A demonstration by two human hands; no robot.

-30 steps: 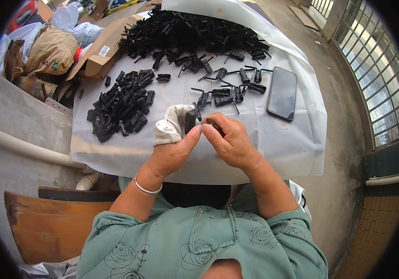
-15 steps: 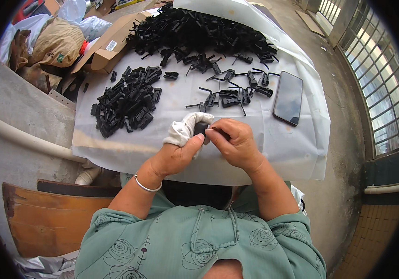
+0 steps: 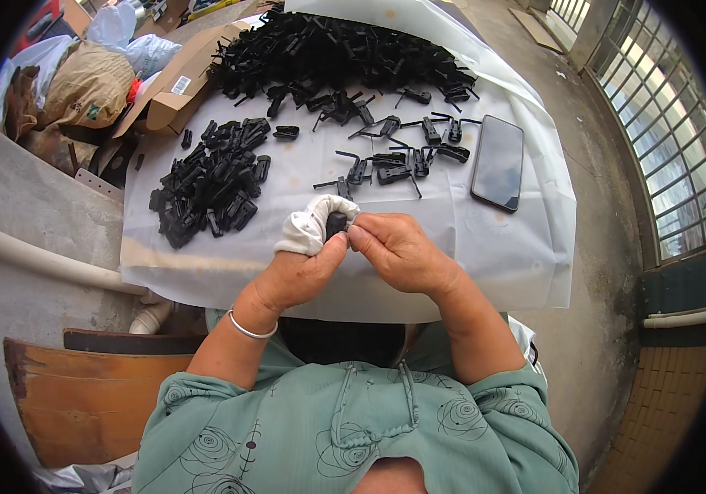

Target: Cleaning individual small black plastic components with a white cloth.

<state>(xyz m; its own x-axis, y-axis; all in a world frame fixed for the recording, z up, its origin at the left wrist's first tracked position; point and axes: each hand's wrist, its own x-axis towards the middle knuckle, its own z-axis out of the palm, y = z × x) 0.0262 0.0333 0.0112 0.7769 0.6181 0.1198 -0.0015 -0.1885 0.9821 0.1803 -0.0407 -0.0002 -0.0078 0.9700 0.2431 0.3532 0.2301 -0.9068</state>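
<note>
Both my hands have drawn nearer me: left hand [image 3: 299,276] pinching white cloth [image 3: 313,226], right hand [image 3: 398,251] closed on small black clip [image 3: 336,224].

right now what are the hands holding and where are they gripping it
Both hands pinch one small black plastic piece between them. The left hand, its fingers wrapped in white cloth, grips its left side; the right hand grips its right side with the fingertips.
</note>
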